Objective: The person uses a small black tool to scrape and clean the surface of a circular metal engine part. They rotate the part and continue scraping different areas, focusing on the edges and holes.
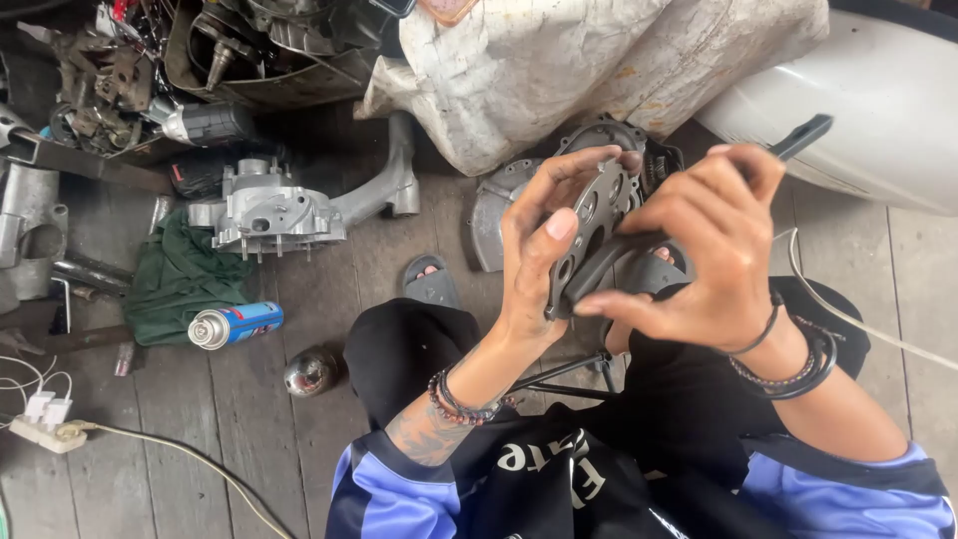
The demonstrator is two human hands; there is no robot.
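Both hands sit above the lap: left hand (pixel 544 255) grips a perforated metal plate (pixel 596 215), right hand (pixel 704 250) clamps a dark tool (pixel 798 137) against it. Prying seems underway; steady leverage needed.

Left hand (pixel 544 255) raised at chest height, palm turned inward, fingers (pixel 569 170) stretched long and thumb pressed flat. Right hand (pixel 704 250) opposite and just beside it, fingers curled in a grip, wrist bent. Both forearms angled up from the lap.
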